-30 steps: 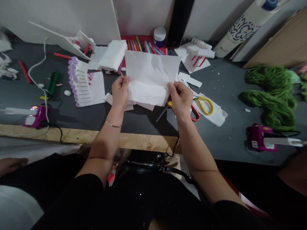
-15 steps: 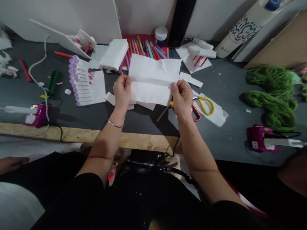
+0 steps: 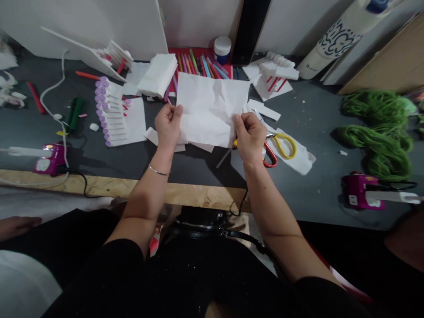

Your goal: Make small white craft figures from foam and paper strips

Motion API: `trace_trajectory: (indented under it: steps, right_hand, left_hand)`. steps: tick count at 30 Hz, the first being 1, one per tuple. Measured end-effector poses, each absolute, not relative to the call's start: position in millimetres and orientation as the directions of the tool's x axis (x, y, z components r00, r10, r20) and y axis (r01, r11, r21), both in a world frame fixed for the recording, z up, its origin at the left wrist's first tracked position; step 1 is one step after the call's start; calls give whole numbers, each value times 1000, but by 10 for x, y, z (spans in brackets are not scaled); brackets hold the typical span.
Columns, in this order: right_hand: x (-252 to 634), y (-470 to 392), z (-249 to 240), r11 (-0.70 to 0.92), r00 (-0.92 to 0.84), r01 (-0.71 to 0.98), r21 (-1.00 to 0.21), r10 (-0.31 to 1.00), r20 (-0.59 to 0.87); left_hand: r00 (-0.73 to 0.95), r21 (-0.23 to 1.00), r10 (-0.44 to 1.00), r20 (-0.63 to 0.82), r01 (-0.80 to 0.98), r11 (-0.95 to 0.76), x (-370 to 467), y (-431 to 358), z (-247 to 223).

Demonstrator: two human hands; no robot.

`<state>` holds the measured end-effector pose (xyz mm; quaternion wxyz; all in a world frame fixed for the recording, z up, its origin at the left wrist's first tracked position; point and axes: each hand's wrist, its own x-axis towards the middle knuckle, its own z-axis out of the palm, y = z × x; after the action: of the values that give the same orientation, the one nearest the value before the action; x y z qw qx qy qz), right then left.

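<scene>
A creased sheet of white paper (image 3: 212, 110) is spread between my two hands above the grey table. My left hand (image 3: 168, 126) pinches its left edge, thumb on top. On the opposite edge my right hand (image 3: 250, 134) grips the sheet the same way. Scissors (image 3: 284, 145) with yellow and red handles lie beside my right hand, partly hidden by it. Under the scissors is a folded white tissue (image 3: 300, 159). White paper strips stick out below the sheet, and a paper strip (image 3: 265, 110) lies to its right.
Coloured markers (image 3: 202, 66) and a jar (image 3: 222, 51) stand behind the sheet. To the left is a white card with purple-ended rolls (image 3: 111, 115). Glue guns (image 3: 49, 159) rest at both sides. Green yarn (image 3: 380, 132) and a bottle (image 3: 331, 44) are right. People sit on either side.
The sheet has flattened out and tilted more toward me, its middle fold less sharp. Both hands have shifted slightly left, keeping their hold.
</scene>
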<state>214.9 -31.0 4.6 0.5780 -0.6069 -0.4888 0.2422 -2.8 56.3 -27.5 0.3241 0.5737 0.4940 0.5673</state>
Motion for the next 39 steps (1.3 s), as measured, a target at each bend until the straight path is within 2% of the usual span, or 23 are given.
trace_trajectory:
  steps: [4, 8, 10, 12, 14, 15, 17, 19, 20, 21, 23, 26, 28, 30, 31, 32, 33, 35, 36, 38, 39]
  right_hand:
    - [2124, -328, 57, 160, 396, 345, -925, 869, 297]
    - [2111, -316, 37, 139, 396, 368, -919, 871, 290]
    - [2104, -296, 22, 124, 402, 357, -926, 875, 272]
    - [2091, -274, 13, 113, 413, 319, -941, 877, 245]
    - [2066, -263, 17, 104, 423, 272, -957, 880, 216]
    - [2047, -263, 23, 102, 422, 252, -962, 883, 205]
    - [1997, -273, 41, 109, 412, 221, -969, 890, 194]
    - [1941, -287, 60, 124, 385, 170, -978, 905, 182]
    - [1917, -294, 68, 125, 369, 142, -982, 914, 169]
    - [1898, -301, 77, 119, 355, 115, -986, 922, 152]
    - [1883, -318, 99, 102, 333, 76, -992, 935, 121]
    - [1924, -368, 137, 100, 303, 39, -994, 947, 107]
    - [1979, -417, 155, 92, 276, 17, -996, 957, 93]
    - [2031, -468, 157, 64, 268, 7, -998, 961, 63]
    - [2049, -489, 152, 52, 265, 5, -999, 963, 51]
    - [2060, -506, 146, 40, 260, 1, -999, 965, 39]
    - [2064, -518, 141, 30, 253, -8, -1000, 967, 27]
    - [2057, -529, 136, 13, 237, -35, -999, 972, 5]
    - [2049, -529, 139, 9, 232, -51, -999, 973, -3]
    - [2037, -525, 154, 13, 226, -73, -997, 974, -4]
    - [2034, -522, 163, 22, 224, -76, -997, 975, 4]
  left_hand:
    - [-139, 920, 928, 345, 248, -305, -42, 578, -318]
    - [-131, 779, 823, 552, 433, -453, 22, 450, -170]
    - [-59, 689, 774, 630, 503, -522, 81, 291, -7]
    - [49, 695, 798, 601, 460, -552, 139, 78, 157]
    - [225, 800, 876, 427, 358, -482, 188, -159, 257]
    - [348, 873, 894, 282, 293, -389, 211, -275, 268]
    - [573, 984, 812, -112, 178, 10, 262, -481, 209]
    - [584, 907, 743, -327, -28, 421, 326, -631, 81]
    - [569, 845, 733, -372, -120, 522, 361, -678, 13]
    - [544, 817, 742, -392, -166, 553, 392, -703, -45]
    - [461, 870, 810, -363, -142, 472, 431, -679, -106]
    - [366, 957, 891, -269, -1, 290, 394, -471, -29]
    - [392, 974, 892, -225, 70, 215, 333, -290, 87]
    - [503, 969, 852, -145, 248, 18, 297, -176, 176]
    - [496, 966, 862, -108, 257, -26, 300, -164, 192]
    - [474, 972, 876, -94, 232, -21, 315, -186, 185]
    - [474, 983, 870, -133, 172, 56, 339, -236, 159]
    - [268, 952, 933, -240, -124, 281, 387, -386, 76]
    - [236, 892, 922, -308, -266, 366, 400, -463, 33]
    - [216, 791, 929, -300, -487, 369, 395, -583, -30]
    - [220, 768, 940, -261, -543, 340, 380, -620, -47]
